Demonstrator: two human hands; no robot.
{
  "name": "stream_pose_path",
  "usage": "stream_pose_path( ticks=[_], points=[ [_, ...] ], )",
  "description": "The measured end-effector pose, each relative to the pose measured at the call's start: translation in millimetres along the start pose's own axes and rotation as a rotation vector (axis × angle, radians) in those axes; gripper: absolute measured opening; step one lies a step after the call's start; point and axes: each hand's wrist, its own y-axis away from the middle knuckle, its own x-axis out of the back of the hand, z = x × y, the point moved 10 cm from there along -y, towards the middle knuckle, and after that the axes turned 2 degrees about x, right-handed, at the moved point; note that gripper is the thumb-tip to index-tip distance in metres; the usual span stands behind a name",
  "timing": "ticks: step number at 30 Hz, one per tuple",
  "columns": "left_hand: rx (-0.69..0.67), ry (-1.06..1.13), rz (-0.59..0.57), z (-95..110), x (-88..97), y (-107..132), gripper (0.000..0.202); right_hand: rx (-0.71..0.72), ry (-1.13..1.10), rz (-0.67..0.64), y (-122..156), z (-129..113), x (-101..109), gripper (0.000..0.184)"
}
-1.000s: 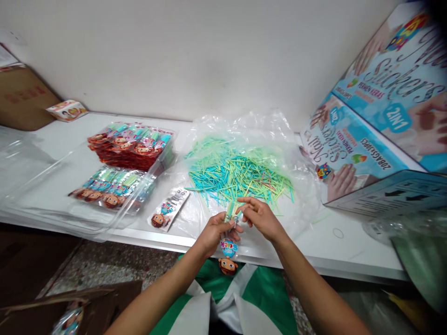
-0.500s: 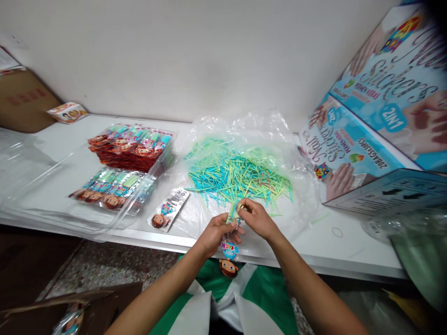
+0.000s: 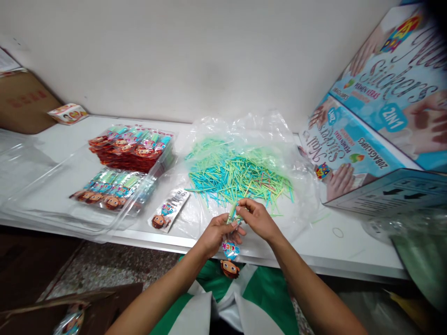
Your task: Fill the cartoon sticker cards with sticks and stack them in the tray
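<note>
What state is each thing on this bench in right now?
Left hand: closed on the packet.
Right hand: pinching sticks at the packet's top.
Stick pile: loose on the clear bag, which is spread flat.
Filled packets: stacked.
Single packet: flat.

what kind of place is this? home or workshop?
Probably a small hand-packing workstation, not a home. A loose pile of thin blue and green sticks lies on clear plastic, stacks of filled cartoon-print packets sit nearby, and large printed blue nail-sticker cartons stand on the white table.

Sticks turquoise, pale green; packet blue, cartoon face.
</note>
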Motion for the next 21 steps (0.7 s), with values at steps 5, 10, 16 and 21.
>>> stream_pose_path(
  ticks=[5,10,16,21],
  points=[
    [-0.011,-0.014,-0.044,0.0,-3.1,1.2,0.033,0.014,0.055,0.021,0.0,-0.5,1.2,0.006],
    [-0.020,0.005,-0.048,-1.5,-2.1,-0.4,0.033,0.002,-0.064,-0.008,1.8,-5.3,-2.8,0.018],
    [-0.030,-0.016,-0.063,1.5,-4.6,0.5,0.031,0.040,-0.006,-0.006,2.1,-12.0,-1.0,0.015],
    [-0.030,-0.025,-0.084,1.3,-6.7,2.7,0.031,0.045,0.028,-0.005,1.5,-10.9,-1.8,0.012]
  ],
)
